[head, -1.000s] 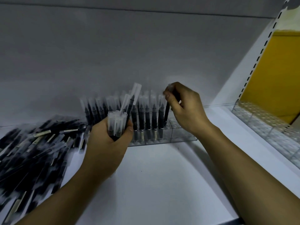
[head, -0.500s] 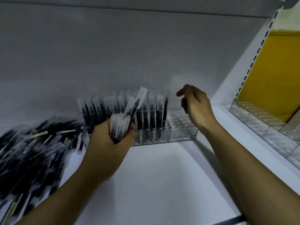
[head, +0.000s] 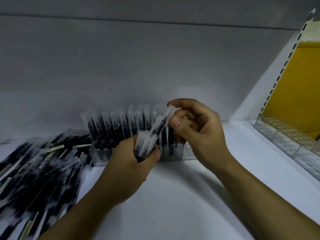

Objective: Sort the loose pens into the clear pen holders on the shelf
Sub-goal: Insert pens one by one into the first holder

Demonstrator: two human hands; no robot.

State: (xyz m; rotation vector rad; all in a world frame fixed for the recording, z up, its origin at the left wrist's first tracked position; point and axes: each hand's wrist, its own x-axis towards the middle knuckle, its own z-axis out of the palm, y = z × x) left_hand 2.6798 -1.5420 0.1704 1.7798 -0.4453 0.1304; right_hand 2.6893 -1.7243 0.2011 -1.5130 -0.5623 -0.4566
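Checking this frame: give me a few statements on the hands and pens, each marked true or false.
1. The left hand grips a bundle of pens. True.
2. The right hand holds nothing. False: the right hand pinches one pen by its clear cap end.
3. The loose pens lie to the right of the filled holder. False: the pile lies left of the pen holder.
4. The far-right holder shows no pens. True.

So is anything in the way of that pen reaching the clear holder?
Nothing visible. The right hand pinches the pen, whose lower end sits in the bundle held by the left hand. The clear holder stands just behind, its right end partly hidden by the right hand.
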